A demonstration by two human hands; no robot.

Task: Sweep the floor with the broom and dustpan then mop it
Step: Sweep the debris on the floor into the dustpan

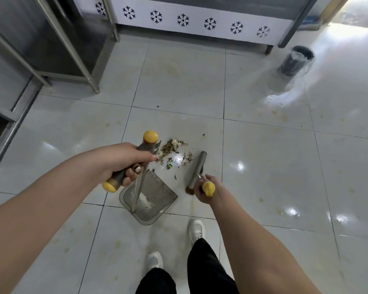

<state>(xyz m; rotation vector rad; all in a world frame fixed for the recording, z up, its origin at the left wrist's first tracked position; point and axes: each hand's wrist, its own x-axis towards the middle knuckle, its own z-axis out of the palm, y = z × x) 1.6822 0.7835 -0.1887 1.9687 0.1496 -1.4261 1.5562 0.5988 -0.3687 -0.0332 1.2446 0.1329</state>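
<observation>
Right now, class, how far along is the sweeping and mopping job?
Done: scraps gathered into one pile ahead of the dustpan. In hand: left hand grips the dustpan handle, right hand grips the broom beside the pile. Left: the pan holds no scraps yet, the floor shows yellowish stains, and no mop is in view.

The brown broom bristles [188, 190] mostly hide behind the right hand [200, 194]; the dark round bin [296, 61] at 1 o'clock is pretty blurry.

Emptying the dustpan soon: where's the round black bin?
Upper right of head view: the round black bin stands on white floor tiles, by the right end of the snowflake-patterned cabinet.
</observation>
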